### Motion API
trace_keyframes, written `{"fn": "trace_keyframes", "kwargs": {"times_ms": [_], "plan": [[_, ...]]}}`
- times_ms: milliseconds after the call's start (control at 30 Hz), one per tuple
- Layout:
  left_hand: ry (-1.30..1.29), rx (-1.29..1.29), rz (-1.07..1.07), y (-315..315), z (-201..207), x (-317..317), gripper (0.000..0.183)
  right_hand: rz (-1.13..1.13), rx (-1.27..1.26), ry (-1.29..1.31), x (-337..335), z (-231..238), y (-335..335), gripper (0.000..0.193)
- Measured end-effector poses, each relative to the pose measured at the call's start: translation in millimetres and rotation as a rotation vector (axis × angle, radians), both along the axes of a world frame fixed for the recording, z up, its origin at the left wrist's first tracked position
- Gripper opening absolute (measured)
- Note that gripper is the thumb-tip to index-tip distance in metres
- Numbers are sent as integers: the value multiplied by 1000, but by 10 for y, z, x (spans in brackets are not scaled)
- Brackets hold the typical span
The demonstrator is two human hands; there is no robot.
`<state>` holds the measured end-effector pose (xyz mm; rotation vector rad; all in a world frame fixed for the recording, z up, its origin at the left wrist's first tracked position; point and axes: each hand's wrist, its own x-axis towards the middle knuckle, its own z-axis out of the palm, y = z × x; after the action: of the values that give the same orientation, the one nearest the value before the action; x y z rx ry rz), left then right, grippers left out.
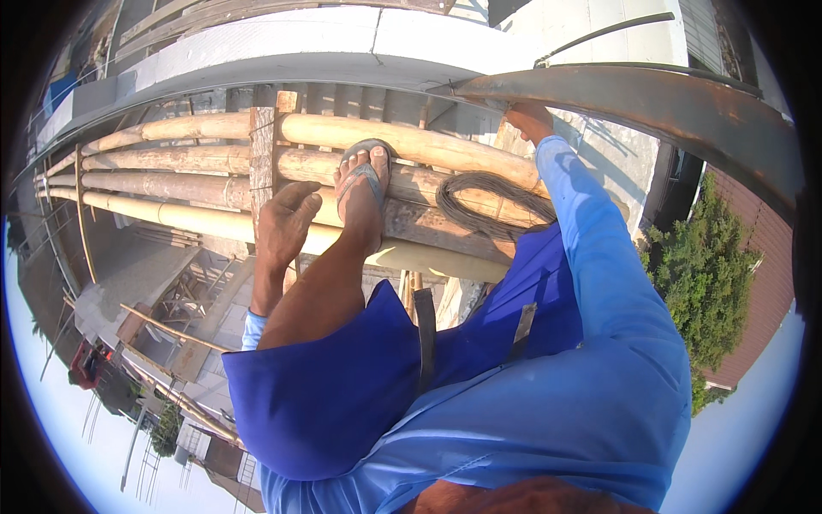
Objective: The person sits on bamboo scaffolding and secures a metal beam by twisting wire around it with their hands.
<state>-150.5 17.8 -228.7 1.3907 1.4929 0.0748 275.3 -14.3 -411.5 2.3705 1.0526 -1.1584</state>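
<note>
Fingers of the bare left hand (284, 224): they were loosely bent, the thumb a little apart, and I saw nothing held between them. The hand was near a weathered, flat wooden crosspiece (262, 163); I could not tell if it touched it.

Fingers of the bare right hand (533, 120): they were at the lower side of a long, rust-brown steel beam (651, 98), near its narrow end. The beam hid part of them, so I could not tell if they were clamped on it.

Steel beam: it ran from the right rim toward the middle, beside a thick, white wall ledge (291, 38). I could not tell what carried its weight.

Foothold: one foot in a grey thong sandal (368, 176) stood on round, pale yellow bamboo poles (411, 141).

Wire: a dark, thin, oval coil (447, 199) lay on the poles, between the foot and the light blue right sleeve (578, 188).

Danger: in my judgement, the beam could slip or pinch the right fingers, if its end was badly supported. The sandal could slide on the smooth poles, and a careless step could catch the coil.
</note>
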Motion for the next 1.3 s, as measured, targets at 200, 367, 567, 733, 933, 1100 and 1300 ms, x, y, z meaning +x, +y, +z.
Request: {"fn": "trace_keyframes", "kwargs": {"times_ms": [200, 367, 567, 733, 933, 1100, 1300], "plan": [[10, 141, -81, -306, 252, -91, 24, 84, 124, -41, -52, -274, -93, 26], [187, 294, -549, 191, 751, 262, 21, 192, 103, -301, -76, -205, -115, 31], [330, 309, -706, 784, -381, 1075, 30, 185, 1, -284, 8, -357, -60, 24], [-206, -79, 455, 406, -1545, 1657, 37, 75, -107, -192, -291, -147, 22, 19], [-553, -70, 768, 276, -2007, 2187, 29, 267, -87, -328, -134, -214, -30, 40], [-383, 41, 771, 425, -2616, 2266, 26, -48, 141, 88, 23, -295, -88, 38], [-45, 204, 575, 611, -2793, 2292, 23, 149, 216, 143, 41, -40, 75, 50]]}}
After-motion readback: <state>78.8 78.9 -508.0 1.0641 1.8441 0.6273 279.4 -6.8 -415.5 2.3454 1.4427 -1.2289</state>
